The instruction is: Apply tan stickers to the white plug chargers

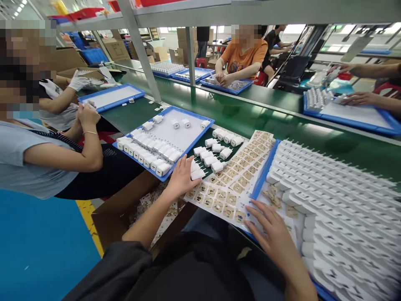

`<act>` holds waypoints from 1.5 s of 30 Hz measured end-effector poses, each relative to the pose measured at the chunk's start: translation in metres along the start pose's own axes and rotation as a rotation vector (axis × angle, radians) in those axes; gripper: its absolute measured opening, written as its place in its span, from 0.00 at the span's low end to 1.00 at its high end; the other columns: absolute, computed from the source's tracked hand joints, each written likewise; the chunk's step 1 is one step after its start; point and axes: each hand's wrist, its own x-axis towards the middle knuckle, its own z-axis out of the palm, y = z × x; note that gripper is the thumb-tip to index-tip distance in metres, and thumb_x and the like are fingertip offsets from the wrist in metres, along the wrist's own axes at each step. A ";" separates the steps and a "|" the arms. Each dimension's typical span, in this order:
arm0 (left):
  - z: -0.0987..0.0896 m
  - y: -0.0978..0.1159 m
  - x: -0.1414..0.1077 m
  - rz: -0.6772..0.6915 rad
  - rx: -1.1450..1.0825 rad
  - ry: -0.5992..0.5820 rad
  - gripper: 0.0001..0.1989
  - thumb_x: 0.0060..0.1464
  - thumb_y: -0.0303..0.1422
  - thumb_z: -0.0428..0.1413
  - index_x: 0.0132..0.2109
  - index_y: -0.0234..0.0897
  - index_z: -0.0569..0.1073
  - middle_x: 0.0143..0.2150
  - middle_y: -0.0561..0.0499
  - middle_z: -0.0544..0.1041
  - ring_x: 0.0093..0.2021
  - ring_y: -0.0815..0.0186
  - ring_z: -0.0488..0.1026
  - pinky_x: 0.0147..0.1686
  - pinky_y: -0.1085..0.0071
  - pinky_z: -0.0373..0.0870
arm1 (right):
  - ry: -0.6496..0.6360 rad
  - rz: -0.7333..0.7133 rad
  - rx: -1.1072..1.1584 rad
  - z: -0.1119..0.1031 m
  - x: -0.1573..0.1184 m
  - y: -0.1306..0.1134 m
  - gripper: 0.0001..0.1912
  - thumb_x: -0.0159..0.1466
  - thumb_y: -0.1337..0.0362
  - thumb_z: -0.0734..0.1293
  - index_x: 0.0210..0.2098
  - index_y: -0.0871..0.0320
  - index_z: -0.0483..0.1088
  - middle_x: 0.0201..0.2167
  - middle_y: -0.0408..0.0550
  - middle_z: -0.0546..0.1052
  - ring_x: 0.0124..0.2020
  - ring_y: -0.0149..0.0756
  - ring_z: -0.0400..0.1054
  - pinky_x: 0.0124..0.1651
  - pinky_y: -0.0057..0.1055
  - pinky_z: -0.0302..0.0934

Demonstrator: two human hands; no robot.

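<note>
My left hand (181, 177) reaches over the bench edge, fingers spread, beside a pair of white plug adapters (196, 171). Whether its fingertips touch them I cannot tell. More white adapters (208, 158) lie in a loose group just beyond. My right hand (271, 228) is spread over the near left rim of a large blue tray (265, 169), nothing visibly held. Rows of white adapters (338, 200) with pins fill most of that tray, and crumpled tan scraps (273, 196) lie in its left part. Sheets of tan die-cut stickers (232, 188) spread between my hands.
Left of my hand, a blue tray (188, 147) holds adapters in rows and several loose ones. Below is an open cardboard box (109, 228) with scrap sheets. A co-worker (62, 156) sits at left; others work across the green belt (250, 113). A metal post (142, 54) rises behind.
</note>
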 end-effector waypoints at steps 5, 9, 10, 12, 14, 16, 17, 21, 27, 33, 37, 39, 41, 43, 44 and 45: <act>-0.005 0.006 0.011 -0.056 0.162 -0.126 0.52 0.51 0.51 0.63 0.73 0.36 0.48 0.73 0.27 0.56 0.72 0.35 0.52 0.66 0.43 0.54 | -0.016 -0.008 -0.011 -0.013 -0.015 0.006 0.17 0.69 0.52 0.65 0.55 0.47 0.74 0.57 0.49 0.78 0.57 0.49 0.73 0.57 0.49 0.68; -0.014 0.015 0.020 -0.040 0.309 -0.216 0.53 0.49 0.53 0.64 0.72 0.32 0.50 0.66 0.26 0.63 0.66 0.34 0.59 0.63 0.44 0.54 | -0.020 0.009 -0.015 -0.016 -0.025 0.010 0.16 0.69 0.52 0.64 0.54 0.47 0.74 0.56 0.49 0.79 0.55 0.49 0.75 0.55 0.48 0.69; -0.016 0.017 0.023 -0.040 0.328 -0.242 0.53 0.47 0.53 0.64 0.71 0.31 0.52 0.63 0.26 0.65 0.65 0.33 0.60 0.62 0.44 0.55 | -0.025 0.016 -0.017 -0.015 -0.027 0.010 0.16 0.70 0.52 0.64 0.54 0.47 0.74 0.55 0.49 0.79 0.55 0.49 0.75 0.56 0.49 0.69; -0.019 0.020 0.028 -0.046 0.342 -0.274 0.52 0.44 0.53 0.65 0.69 0.31 0.57 0.59 0.28 0.68 0.62 0.33 0.62 0.61 0.44 0.56 | -0.035 0.027 -0.020 -0.014 -0.028 0.010 0.16 0.70 0.52 0.63 0.54 0.47 0.74 0.56 0.49 0.79 0.55 0.49 0.75 0.57 0.49 0.68; -0.020 0.021 0.032 -0.045 0.337 -0.277 0.50 0.42 0.52 0.66 0.66 0.33 0.60 0.57 0.30 0.69 0.60 0.34 0.63 0.60 0.46 0.57 | -0.036 0.027 -0.024 -0.013 -0.029 0.009 0.17 0.70 0.52 0.63 0.54 0.47 0.74 0.56 0.49 0.79 0.55 0.49 0.75 0.58 0.49 0.67; -0.020 0.022 0.032 -0.037 0.325 -0.278 0.47 0.41 0.51 0.66 0.64 0.36 0.62 0.55 0.34 0.70 0.59 0.37 0.65 0.60 0.48 0.58 | -0.027 0.017 -0.029 -0.012 -0.029 0.009 0.17 0.71 0.51 0.62 0.54 0.47 0.74 0.55 0.50 0.79 0.55 0.49 0.75 0.57 0.49 0.67; -0.020 0.022 0.031 -0.033 0.317 -0.278 0.46 0.41 0.51 0.66 0.64 0.37 0.62 0.54 0.35 0.70 0.58 0.38 0.66 0.60 0.49 0.59 | -0.019 0.010 -0.033 -0.011 -0.029 0.009 0.17 0.71 0.51 0.62 0.54 0.47 0.74 0.55 0.50 0.79 0.55 0.49 0.75 0.57 0.49 0.67; -0.021 0.024 0.026 -0.037 0.287 -0.267 0.44 0.41 0.49 0.66 0.62 0.36 0.62 0.54 0.35 0.70 0.58 0.40 0.67 0.59 0.49 0.59 | 0.019 -0.026 -0.046 -0.008 -0.029 0.012 0.18 0.71 0.51 0.60 0.54 0.48 0.73 0.54 0.49 0.80 0.54 0.49 0.76 0.56 0.49 0.67; -0.036 0.026 0.017 -0.040 0.209 -0.253 0.43 0.42 0.49 0.66 0.62 0.40 0.61 0.58 0.37 0.69 0.60 0.42 0.66 0.61 0.49 0.59 | 0.030 -0.054 -0.076 -0.004 -0.032 0.016 0.19 0.72 0.50 0.59 0.55 0.48 0.72 0.55 0.49 0.80 0.53 0.50 0.76 0.55 0.49 0.65; -0.083 0.020 0.056 -0.142 0.090 -0.131 0.43 0.44 0.51 0.63 0.63 0.42 0.58 0.61 0.38 0.68 0.61 0.43 0.66 0.60 0.49 0.60 | 0.028 -0.054 -0.082 -0.004 -0.032 0.017 0.19 0.72 0.49 0.59 0.55 0.48 0.72 0.55 0.49 0.80 0.53 0.49 0.76 0.55 0.48 0.65; -0.088 0.006 0.116 -0.278 0.192 -0.126 0.44 0.46 0.53 0.62 0.64 0.40 0.56 0.62 0.35 0.66 0.63 0.45 0.64 0.61 0.52 0.58 | 0.051 -0.066 -0.091 -0.005 -0.029 0.016 0.19 0.72 0.49 0.58 0.55 0.49 0.72 0.54 0.49 0.81 0.52 0.48 0.77 0.54 0.47 0.65; -0.080 -0.004 0.142 -0.334 0.202 -0.164 0.45 0.44 0.53 0.63 0.63 0.38 0.57 0.62 0.34 0.66 0.62 0.44 0.65 0.60 0.52 0.58 | 0.056 -0.069 -0.097 -0.006 -0.029 0.014 0.19 0.73 0.49 0.58 0.55 0.49 0.71 0.53 0.48 0.81 0.52 0.47 0.77 0.54 0.46 0.65; -0.070 -0.016 0.159 -0.388 0.211 -0.197 0.47 0.42 0.54 0.64 0.63 0.37 0.58 0.63 0.32 0.66 0.63 0.42 0.65 0.61 0.51 0.58 | 0.058 -0.067 -0.101 -0.007 -0.029 0.013 0.19 0.73 0.49 0.58 0.55 0.49 0.71 0.53 0.48 0.81 0.52 0.47 0.77 0.54 0.46 0.65; -0.063 -0.027 0.168 -0.440 0.217 -0.227 0.49 0.41 0.56 0.64 0.64 0.38 0.57 0.65 0.31 0.65 0.64 0.40 0.64 0.62 0.50 0.58 | 0.057 -0.062 -0.103 -0.007 -0.030 0.012 0.19 0.73 0.49 0.58 0.55 0.49 0.71 0.53 0.48 0.81 0.52 0.47 0.77 0.55 0.46 0.64; -0.061 -0.033 0.170 -0.462 0.217 -0.245 0.50 0.41 0.58 0.63 0.65 0.38 0.57 0.65 0.30 0.64 0.65 0.39 0.63 0.62 0.50 0.58 | 0.056 -0.060 -0.104 -0.007 -0.030 0.011 0.19 0.73 0.49 0.58 0.55 0.49 0.71 0.53 0.48 0.81 0.52 0.47 0.77 0.55 0.46 0.64; -0.060 -0.039 0.171 -0.481 0.215 -0.264 0.51 0.41 0.60 0.62 0.65 0.37 0.57 0.66 0.29 0.64 0.66 0.38 0.63 0.62 0.49 0.58 | 0.052 -0.059 -0.104 -0.006 -0.031 0.011 0.18 0.73 0.50 0.59 0.55 0.49 0.71 0.54 0.48 0.81 0.53 0.47 0.76 0.56 0.47 0.64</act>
